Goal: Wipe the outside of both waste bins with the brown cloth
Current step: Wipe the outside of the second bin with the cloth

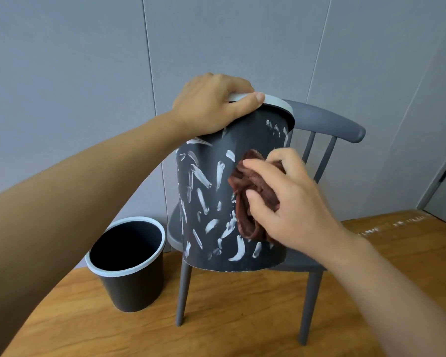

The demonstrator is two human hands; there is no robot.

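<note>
Grey spindle-back chair (330,119) on a wooden floor (242,318), grey panelled wall (88,47) behind.

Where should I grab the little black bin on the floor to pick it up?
Probably by the pale rim, coming from above. The small bin stands upright and open beside the chair, so fingers can hook inside its top edge with the thumb outside.

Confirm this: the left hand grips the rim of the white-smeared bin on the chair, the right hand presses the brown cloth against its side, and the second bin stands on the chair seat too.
One detail is wrong. The head view shows the second bin standing on the wooden floor beside the chair, not on its seat. The rest holds: the left hand grips the rim of the smeared bin, and the right hand presses the brown cloth against its side.
</note>
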